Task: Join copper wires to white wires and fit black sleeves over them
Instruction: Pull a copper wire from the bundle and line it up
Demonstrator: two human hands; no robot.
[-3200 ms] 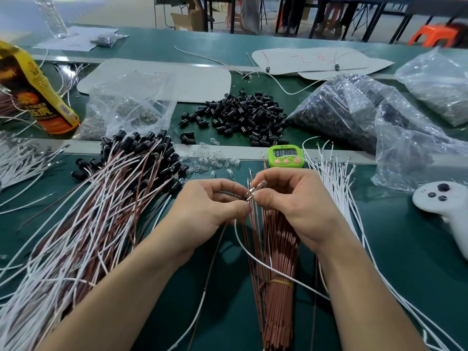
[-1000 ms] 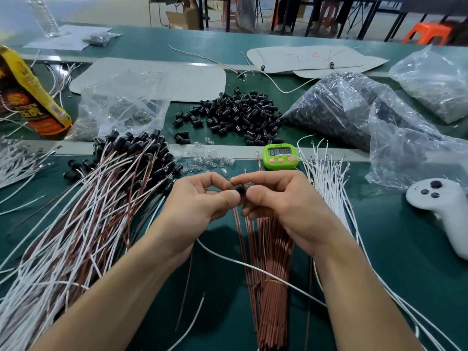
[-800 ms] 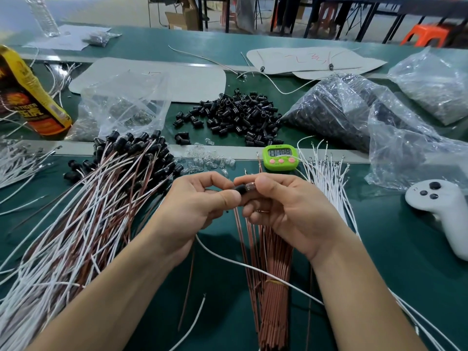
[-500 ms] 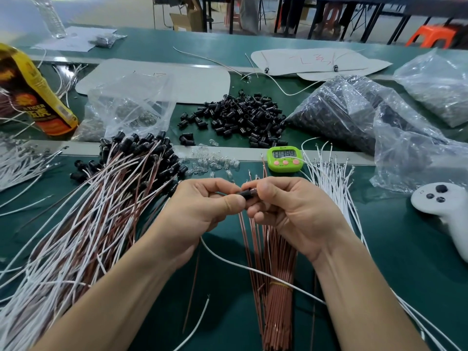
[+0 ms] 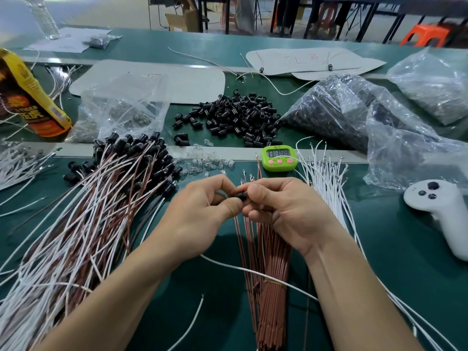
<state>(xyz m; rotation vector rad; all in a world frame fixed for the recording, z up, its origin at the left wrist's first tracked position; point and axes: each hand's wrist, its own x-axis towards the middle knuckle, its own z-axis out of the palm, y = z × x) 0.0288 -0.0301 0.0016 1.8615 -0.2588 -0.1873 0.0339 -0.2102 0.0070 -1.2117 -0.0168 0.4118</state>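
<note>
My left hand [image 5: 202, 211] and my right hand [image 5: 286, 211] meet at the table's middle, both pinching a small black sleeve [image 5: 241, 196] between thumbs and fingers. A white wire [image 5: 255, 273] trails from under the hands toward the lower right. A tied bundle of copper wires [image 5: 268, 287] lies beneath my right hand. Loose white wires [image 5: 326, 178] fan out to its right. A big pile of finished wire pairs with black sleeves [image 5: 101, 198] lies at the left. Loose black sleeves [image 5: 235, 117] are heaped farther back.
A green timer [image 5: 279, 158] sits behind the hands, with small clear bulbs [image 5: 205, 162] beside it. Plastic bags [image 5: 354, 115] of parts lie at the right, a clear bag [image 5: 121, 107] at the left. A white controller [image 5: 440, 211] rests at right, a yellow packet [image 5: 27, 102] at far left.
Earlier my fingers held bare metal wire ends together. Now a black sleeve sits between both thumbs, and the hands have stayed close together in nearly the same spot.
</note>
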